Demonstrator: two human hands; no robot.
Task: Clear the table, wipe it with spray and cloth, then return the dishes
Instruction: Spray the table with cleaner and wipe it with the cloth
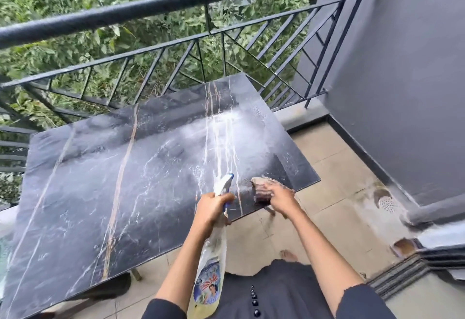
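the left hand (211, 208) grips a spray bottle (210, 268) by its neck, nozzle aimed over the dark marble table (100, 180). just beside it, the right hand (280, 196) presses a cloth (261, 187) flat on the table's near right corner. farther off, white spray mist wets the tabletop before a black railing (151, 9).

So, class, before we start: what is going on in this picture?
A person stands on a balcony at a dark marble table. The left hand holds a spray bottle, nozzle pointed over the tabletop. The right hand presses a cloth on the near right corner. The right part of the table is wet with spray, and no dishes are in view, so the wiping is under way.
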